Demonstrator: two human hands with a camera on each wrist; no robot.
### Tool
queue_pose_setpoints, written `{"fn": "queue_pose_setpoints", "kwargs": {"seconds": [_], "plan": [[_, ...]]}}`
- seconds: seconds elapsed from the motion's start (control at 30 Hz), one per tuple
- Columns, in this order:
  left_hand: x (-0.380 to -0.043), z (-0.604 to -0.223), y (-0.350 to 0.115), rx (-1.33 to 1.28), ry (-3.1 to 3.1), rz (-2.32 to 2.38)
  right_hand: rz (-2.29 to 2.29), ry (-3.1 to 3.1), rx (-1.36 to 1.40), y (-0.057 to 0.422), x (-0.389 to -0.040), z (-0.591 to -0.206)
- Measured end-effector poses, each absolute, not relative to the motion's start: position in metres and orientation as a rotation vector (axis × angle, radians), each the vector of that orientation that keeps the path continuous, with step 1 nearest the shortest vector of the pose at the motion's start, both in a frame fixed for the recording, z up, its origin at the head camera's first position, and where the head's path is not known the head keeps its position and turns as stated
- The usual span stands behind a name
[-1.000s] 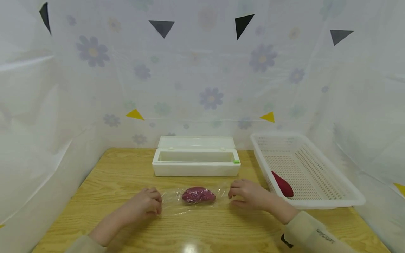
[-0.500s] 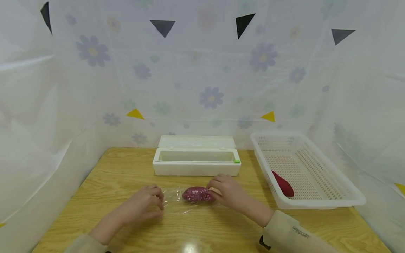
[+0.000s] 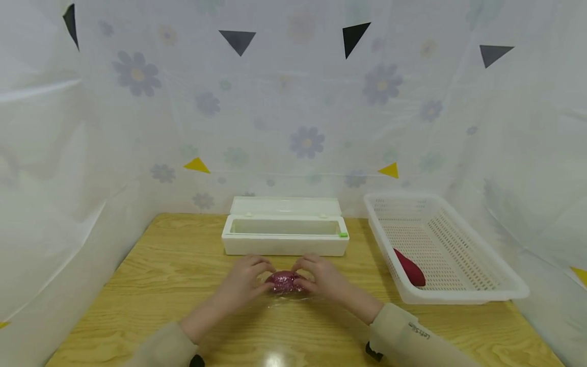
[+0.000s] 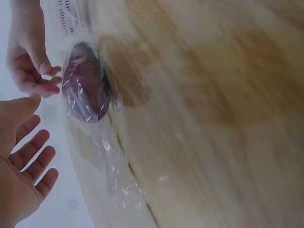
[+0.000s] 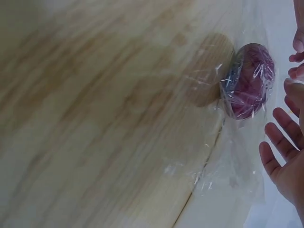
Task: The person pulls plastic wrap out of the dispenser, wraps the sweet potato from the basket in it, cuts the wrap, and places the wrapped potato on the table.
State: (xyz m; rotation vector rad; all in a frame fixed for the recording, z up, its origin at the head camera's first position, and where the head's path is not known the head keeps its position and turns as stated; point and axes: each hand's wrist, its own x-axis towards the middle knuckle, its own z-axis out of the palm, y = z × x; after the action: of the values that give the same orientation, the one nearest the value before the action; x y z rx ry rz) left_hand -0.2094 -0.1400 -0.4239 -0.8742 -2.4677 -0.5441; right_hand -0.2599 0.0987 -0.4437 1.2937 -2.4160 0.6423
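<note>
On the wood table (image 3: 169, 255): big white basket (image 3: 477, 294) w/ red lump (image 3: 411, 270) in it; white box (image 3: 285, 247), lid (image 3: 285, 206) up. L hand (image 3: 240, 283) & R hand (image 3: 327, 280): fingers loose. Plastic-wrapped purple lump (image 3: 284, 281) lies btwn them; can't tell if touching.

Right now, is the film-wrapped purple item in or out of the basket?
Out: the purple item lies on the table, apart from the basket.

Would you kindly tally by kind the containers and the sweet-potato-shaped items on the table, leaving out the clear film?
Sweet-potato-shaped items: 2 (the film-covered purple item and the dark red item)
White box with its lid up: 1
White basket: 1
Total: 4
</note>
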Motion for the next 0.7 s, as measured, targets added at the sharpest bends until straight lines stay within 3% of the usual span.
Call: {"fn": "queue_pose_setpoints", "kwargs": {"seconds": [0.7], "plan": [[-0.226,-0.443,-0.116,-0.73,-2.721,-0.726,0.57,-2.619,1.276,0.096,-0.268,-0.455]]}}
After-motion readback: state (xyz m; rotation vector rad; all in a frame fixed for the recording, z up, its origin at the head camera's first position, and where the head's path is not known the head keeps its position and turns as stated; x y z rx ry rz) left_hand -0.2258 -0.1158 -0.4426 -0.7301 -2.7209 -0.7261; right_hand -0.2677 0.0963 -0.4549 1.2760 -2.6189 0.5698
